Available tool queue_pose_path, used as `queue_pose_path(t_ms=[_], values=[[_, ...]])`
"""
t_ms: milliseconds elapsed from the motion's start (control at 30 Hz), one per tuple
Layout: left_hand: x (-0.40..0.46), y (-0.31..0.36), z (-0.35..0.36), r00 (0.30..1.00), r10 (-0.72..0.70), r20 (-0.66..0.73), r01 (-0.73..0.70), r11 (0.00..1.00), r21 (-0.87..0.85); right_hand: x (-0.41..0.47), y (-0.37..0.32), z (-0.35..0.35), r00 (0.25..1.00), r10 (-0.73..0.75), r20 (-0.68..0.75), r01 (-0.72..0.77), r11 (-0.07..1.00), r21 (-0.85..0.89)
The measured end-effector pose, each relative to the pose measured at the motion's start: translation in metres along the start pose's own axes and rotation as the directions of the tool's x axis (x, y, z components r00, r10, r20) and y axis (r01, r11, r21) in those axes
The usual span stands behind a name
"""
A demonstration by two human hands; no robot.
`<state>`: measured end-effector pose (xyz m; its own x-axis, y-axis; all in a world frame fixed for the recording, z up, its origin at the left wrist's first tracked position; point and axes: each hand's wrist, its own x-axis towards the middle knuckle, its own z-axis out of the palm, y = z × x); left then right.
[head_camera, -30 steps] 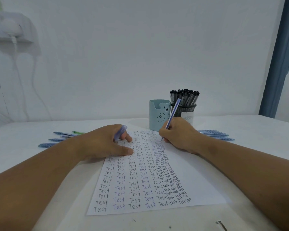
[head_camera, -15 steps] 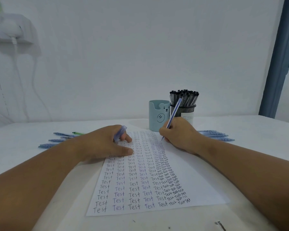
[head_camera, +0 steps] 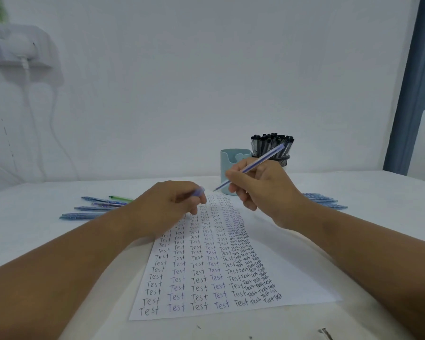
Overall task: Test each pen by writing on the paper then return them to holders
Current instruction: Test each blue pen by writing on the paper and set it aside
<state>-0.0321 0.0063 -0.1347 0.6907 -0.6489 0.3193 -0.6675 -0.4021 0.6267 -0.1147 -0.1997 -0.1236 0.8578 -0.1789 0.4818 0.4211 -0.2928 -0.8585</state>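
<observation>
Right hand (head_camera: pixel 263 190) lifts blue pen (head_camera: pixel 253 165) off paper (head_camera: pixel 292 271) | left hand (head_camera: pixel 172 204) still pinching pen cap (head_camera: pixel 199 191)

Far edge: we see the teal holder (head_camera: pixel 227 165) and the mesh holder (head_camera: pixel 281 160) packed with black pens (head_camera: pixel 271 144) side by side, blocking a straight reach past the paper (head_camera: pixel 290 271).
Left side: we see loose blue pens (head_camera: pixel 88 212) lying flat on the worktop (head_camera: pixel 35 231) beside our left hand (head_camera: pixel 172 204); the nearer strip is open.
Right side: we see more blue pens (head_camera: pixel 326 201) beyond our right hand (head_camera: pixel 263 190), with bare worktop further right.
Above the paper: our right hand holds a pen (head_camera: pixel 250 166) clear of the sheet, tip pointing left.
Near edge: the paper's lower half lies uncovered between our forearms.
</observation>
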Motion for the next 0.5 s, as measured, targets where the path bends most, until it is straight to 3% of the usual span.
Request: queue_pose_path(t_ms=[200, 333, 500], values=[[0.0019, 0.0032, 0.0067, 0.997, 0.075, -0.016, -0.072, 0.983, 0.167, -0.0029, -0.0007, 0.01, 0.998, -0.05, 0.042, 0.049, 0.999, 0.015], [0.0028, 0.0028, 0.0074, 0.996, 0.087, -0.003, -0.085, 0.979, 0.185, -0.0042, 0.0017, 0.0083, 0.996, -0.065, 0.052, 0.067, 0.997, -0.043], [0.0031, 0.0033, 0.0074, 0.997, 0.075, -0.017, -0.07, 0.977, 0.201, -0.0023, 0.0005, 0.0068, 0.999, -0.045, 0.003, 0.045, 0.999, 0.017]])
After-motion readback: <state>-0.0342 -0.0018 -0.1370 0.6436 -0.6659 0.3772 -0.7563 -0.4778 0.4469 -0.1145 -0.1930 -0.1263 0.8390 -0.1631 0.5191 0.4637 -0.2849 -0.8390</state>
